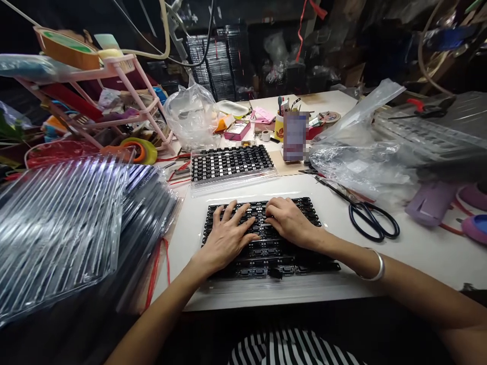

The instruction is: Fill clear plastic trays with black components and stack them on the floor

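A clear tray packed with rows of black connector parts (262, 251) lies on the white table in front of me. My left hand (228, 235) rests on the left part of these rows, its fingers spread. Beside it, my right hand (291, 220) has its fingers curled down on the parts near the tray's middle; what they hold, if anything, is hidden. One small black piece (275, 274) sits askew on the nearest row. Behind this tray stands a second tray of black and silvery parts (232, 163), which neither hand touches.
Stacked clear plastic trays (64, 228) fill the left side. Black-handled scissors (369, 220) lie at the right, near plastic bags (361, 162). A phone (294, 136) stands by a yellow cup (279, 128) at the back. A pink rack (140, 96) rises at the back left.
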A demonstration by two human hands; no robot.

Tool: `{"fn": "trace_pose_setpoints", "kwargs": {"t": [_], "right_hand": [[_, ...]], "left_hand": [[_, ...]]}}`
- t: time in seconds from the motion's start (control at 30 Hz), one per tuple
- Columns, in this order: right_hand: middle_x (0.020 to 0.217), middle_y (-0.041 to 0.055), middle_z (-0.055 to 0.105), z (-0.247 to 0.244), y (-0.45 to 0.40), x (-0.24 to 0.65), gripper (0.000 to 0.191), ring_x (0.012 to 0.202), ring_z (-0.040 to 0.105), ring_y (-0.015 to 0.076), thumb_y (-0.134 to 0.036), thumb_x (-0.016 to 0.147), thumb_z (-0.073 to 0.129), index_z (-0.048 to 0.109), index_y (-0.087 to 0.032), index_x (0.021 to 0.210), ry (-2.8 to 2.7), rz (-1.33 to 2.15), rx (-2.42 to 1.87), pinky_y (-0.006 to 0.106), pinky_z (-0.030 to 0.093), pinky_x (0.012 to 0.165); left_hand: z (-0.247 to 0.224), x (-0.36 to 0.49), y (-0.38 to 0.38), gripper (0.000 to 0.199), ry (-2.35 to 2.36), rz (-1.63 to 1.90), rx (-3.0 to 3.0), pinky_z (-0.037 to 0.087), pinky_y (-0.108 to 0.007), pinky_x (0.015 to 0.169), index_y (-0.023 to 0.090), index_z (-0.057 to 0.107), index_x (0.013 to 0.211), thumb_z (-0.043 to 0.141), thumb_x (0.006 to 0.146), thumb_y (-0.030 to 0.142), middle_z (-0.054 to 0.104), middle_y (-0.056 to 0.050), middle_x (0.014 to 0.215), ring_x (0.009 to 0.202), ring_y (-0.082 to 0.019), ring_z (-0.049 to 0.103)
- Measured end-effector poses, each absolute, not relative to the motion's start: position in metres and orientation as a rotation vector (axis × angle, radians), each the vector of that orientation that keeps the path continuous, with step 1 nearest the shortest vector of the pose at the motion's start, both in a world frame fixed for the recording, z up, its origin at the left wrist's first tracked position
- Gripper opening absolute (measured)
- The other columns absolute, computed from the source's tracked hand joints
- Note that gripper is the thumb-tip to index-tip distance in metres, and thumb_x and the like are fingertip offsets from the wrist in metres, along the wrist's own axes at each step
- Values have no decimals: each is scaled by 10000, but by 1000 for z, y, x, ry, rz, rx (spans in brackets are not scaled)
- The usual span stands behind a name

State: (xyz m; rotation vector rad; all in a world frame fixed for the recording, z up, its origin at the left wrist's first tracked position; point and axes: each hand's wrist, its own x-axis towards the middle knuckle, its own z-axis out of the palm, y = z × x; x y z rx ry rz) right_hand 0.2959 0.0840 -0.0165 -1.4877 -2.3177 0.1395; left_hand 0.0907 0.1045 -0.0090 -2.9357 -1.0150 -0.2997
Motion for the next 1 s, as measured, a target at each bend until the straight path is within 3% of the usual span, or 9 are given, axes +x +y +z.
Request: {"fn": "trace_pose_setpoints", "kwargs": {"t": [0.13,0.4,0.57,0.73,0.87,1.0], "right_hand": [[1003,112,608,-23,84,292,32,913,499,231,-127,832,585,613,-137,842,-2374,11,-1508,352,333,763],[899,54,620,-12,85,324,142,877,532,191,-190,890,540,671,-179,836,-2104,191,-1467,347,319,757],[913,69,610,-8,70,362,163,877,550,197,-112,864,505,655,-167,894,-1998,226,-1535,351,355,763],[929,84,584,-20,50,353,305,901,513,205,0,814,452,647,-151,993,-2232,210,-1411,357,341,773],[928,89,580,-25,58,333,224,878,493,203,-98,885,461,640,-151,1008,-2298,119,-1402,350,321,762],[933,95,587,-26,75,323,148,869,480,209,-166,904,480,627,-146,901,-2357,44,-1453,347,299,761]], "left_hand": [[-7,89,104,412,-1015,-308,-2930,249,-574,1011,227,585,1203,460,886,460,457,-109,1394,1315,-363,286],[-12,93,104,359,-992,-444,-2944,318,-549,981,178,605,1155,507,882,389,508,-157,1327,1272,-346,361],[-9,104,105,299,-870,-455,-3029,330,-523,971,198,593,1163,437,908,192,491,-152,1323,1275,-320,352],[-10,119,106,445,-806,-404,-3081,306,-542,974,205,584,1173,411,813,9,466,-157,1335,1285,-328,332],[-15,127,110,311,-869,-512,-3012,350,-499,921,205,590,1138,429,882,129,526,-145,1228,1197,-302,406],[-18,133,119,170,-943,-503,-3021,391,-437,823,185,628,967,480,891,220,567,-110,1054,1008,-262,478]]}}
